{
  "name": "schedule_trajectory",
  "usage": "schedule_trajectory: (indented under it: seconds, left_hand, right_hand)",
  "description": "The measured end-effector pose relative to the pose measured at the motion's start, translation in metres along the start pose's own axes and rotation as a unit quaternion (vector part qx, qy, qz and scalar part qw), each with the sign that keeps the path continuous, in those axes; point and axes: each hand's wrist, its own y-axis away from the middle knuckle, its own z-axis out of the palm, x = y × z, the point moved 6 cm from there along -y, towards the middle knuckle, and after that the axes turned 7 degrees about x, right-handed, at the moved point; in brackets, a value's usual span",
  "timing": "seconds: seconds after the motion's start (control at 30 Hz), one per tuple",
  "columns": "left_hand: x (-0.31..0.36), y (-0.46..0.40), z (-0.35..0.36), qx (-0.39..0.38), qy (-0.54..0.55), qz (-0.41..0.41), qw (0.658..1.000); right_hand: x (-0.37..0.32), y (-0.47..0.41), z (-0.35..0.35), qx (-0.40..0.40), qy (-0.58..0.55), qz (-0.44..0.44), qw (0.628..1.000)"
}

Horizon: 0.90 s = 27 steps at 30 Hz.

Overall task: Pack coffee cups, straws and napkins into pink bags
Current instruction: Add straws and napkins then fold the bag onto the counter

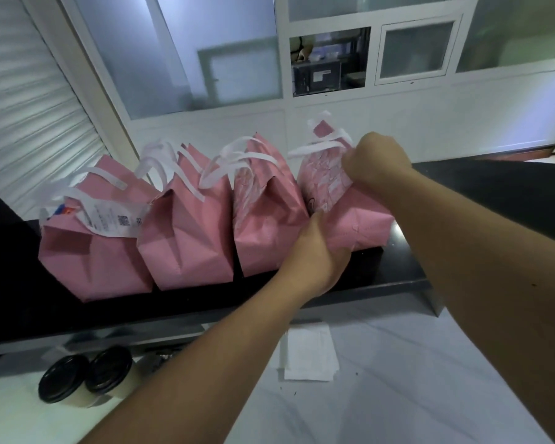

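Four pink paper bags with white flat handles stand in a row along the raised black counter ledge [382, 277], pressed side to side, likely so that finished orders stay upright and within reach. Both hands are on the rightmost pink bag [353, 216]: the left hand [318, 251] grips its lower front corner with fingers curled around the paper, seemingly to steady it, while the right hand [377, 163] is closed in a fist on the top edge near the handles, probably pinching the mouth shut or setting the bag in line. The leftmost pink bag [90, 254] carries a white printed receipt [116, 217] across its top. Below the ledge, on the white work surface [398, 395], lie a small stack of white paper napkins [308, 354] and two cream paper coffee cups with black lids [84, 376], touching each other, apparently waiting for a later bag. No straws are visible, and what the bags hold cannot be seen
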Motion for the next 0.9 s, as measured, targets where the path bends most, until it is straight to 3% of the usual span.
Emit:
schedule_trajectory:
  seconds: [0.27,0.53,0.9]
  left_hand:
    - [0.002,0.042,-0.029,-0.014,-0.031,0.021,0.999]
    - [-0.014,0.089,-0.044,-0.047,-0.105,0.074,0.991]
    - [-0.047,0.194,-0.007,-0.157,-0.227,0.237,0.932]
  right_hand:
    - [-0.001,0.068,-0.037,0.024,0.042,-0.037,0.998]
    - [0.025,0.212,-0.023,-0.009,0.002,0.017,1.000]
    - [0.070,0.413,-0.024,-0.015,0.198,0.135,0.971]
